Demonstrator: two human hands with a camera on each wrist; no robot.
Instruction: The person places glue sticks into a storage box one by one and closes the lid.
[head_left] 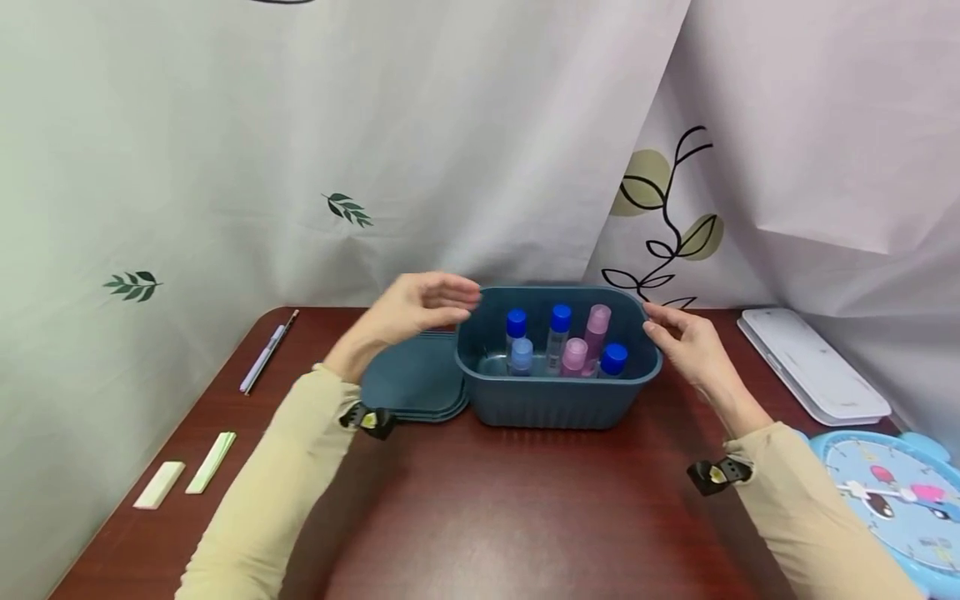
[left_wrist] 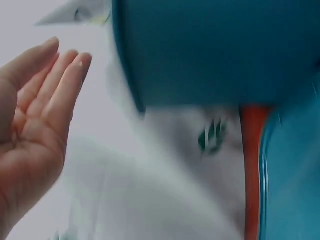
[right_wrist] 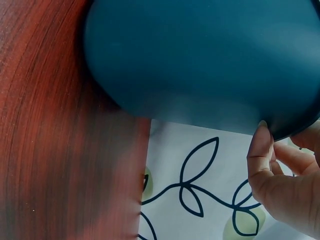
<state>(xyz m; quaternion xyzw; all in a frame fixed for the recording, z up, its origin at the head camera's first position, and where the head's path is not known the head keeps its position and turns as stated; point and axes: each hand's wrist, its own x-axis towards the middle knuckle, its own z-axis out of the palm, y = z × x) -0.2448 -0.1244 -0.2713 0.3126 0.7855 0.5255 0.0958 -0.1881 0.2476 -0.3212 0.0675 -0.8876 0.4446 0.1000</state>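
Note:
A dark teal plastic bin (head_left: pixel 555 404) stands on the table at the middle of the head view. Inside it are several upright capped tubes, some clear with blue caps (head_left: pixel 560 318) and some pink (head_left: pixel 596 337). My left hand (head_left: pixel 420 304) hovers at the bin's left end, fingers extended; the left wrist view shows the palm (left_wrist: pixel 37 130) empty and a gap to the bin. At the right end my right hand (head_left: pixel 686 337) holds the rim, with the thumb against the outer wall and the other fingers at the edge in the right wrist view.
Flat teal lids (head_left: pixel 412 375) are stacked just left of the bin. Pens (head_left: pixel 268 354) and two pale strips (head_left: pixel 210 462) lie at the table's left side. To the right are a white case (head_left: pixel 813 367) and a blue clock (head_left: pixel 900 500). A curtain (head_left: pixel 450 150) hangs behind.

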